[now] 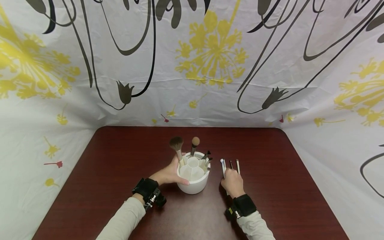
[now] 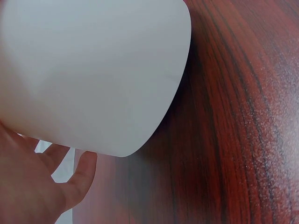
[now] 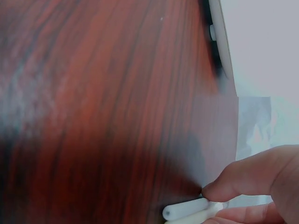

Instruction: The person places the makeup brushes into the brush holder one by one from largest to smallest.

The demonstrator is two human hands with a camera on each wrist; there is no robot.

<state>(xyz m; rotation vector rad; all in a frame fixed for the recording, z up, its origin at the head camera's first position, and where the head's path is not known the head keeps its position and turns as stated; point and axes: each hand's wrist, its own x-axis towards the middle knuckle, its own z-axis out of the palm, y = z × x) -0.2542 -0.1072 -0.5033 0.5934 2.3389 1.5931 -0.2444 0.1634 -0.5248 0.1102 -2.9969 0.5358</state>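
Left of the table's middle line, my left hand (image 1: 170,174) holds a white round makeup brush holder (image 1: 193,187) by its left side, thumb toward the front. In the left wrist view the holder's smooth wall (image 2: 100,79) fills the upper left, with fingers (image 2: 79,179) along its edge. A fluffy brush (image 1: 176,144), a round-headed brush (image 1: 195,142) and several smaller dark-tipped ones (image 1: 207,155) stand in its compartments. To the right, my right hand (image 1: 233,183) pinches pale-handled makeup brushes (image 3: 187,209) between thumb and fingers. Their heads (image 1: 222,161) point away from me; the palm hides their middles.
Another slim light brush (image 1: 238,166) and a dark-tipped one (image 1: 231,163) lie beside the right hand. The dark red-brown wooden table (image 1: 135,143) has rounded far corners. Behind it hangs a white patterned cloth (image 1: 168,70) with yellow and grey flowers.
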